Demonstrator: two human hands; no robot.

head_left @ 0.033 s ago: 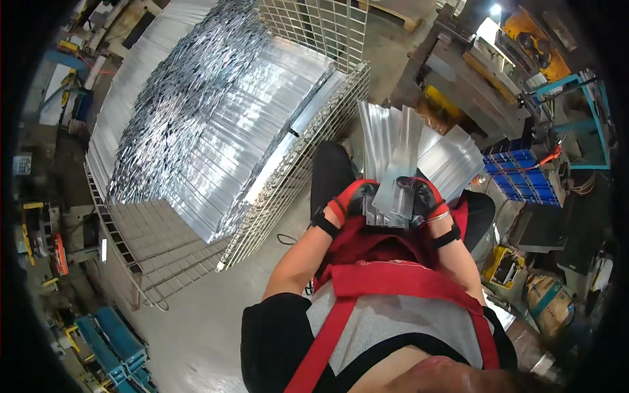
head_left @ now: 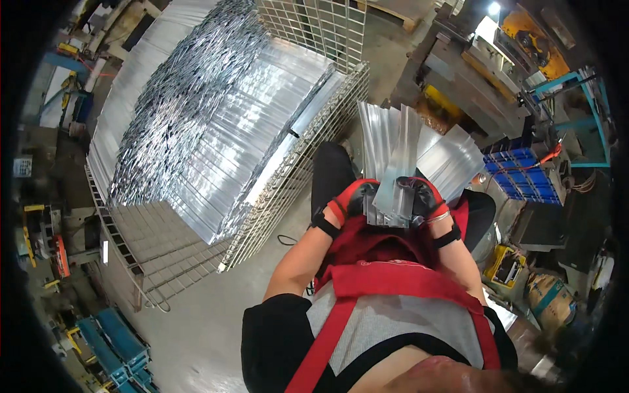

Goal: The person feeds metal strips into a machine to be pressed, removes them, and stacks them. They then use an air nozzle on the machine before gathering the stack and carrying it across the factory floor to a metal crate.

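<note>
Over my lap I hold a fanned bundle of thin, shiny metal strips [head_left: 380, 141]. My left hand [head_left: 358, 198], in a red and black glove, is closed on the bundle's near left edge. The matching glove on my right hand [head_left: 427, 196] wraps round its near right side, thumb on top of one strip [head_left: 401, 173] that lies slantwise over the others. More metal strips [head_left: 452, 164] spread out just beyond my right hand; what supports them is hidden. The fingers under the bundle are out of sight.
To the left stands a large wire mesh cage [head_left: 298, 167] heaped with stacked metal strips [head_left: 223, 141]. A heavy machine [head_left: 465, 82] is at the far right, near a blue crate [head_left: 524, 175]. A yellow box [head_left: 503, 267] and a brown sack [head_left: 549, 300] sit at the right.
</note>
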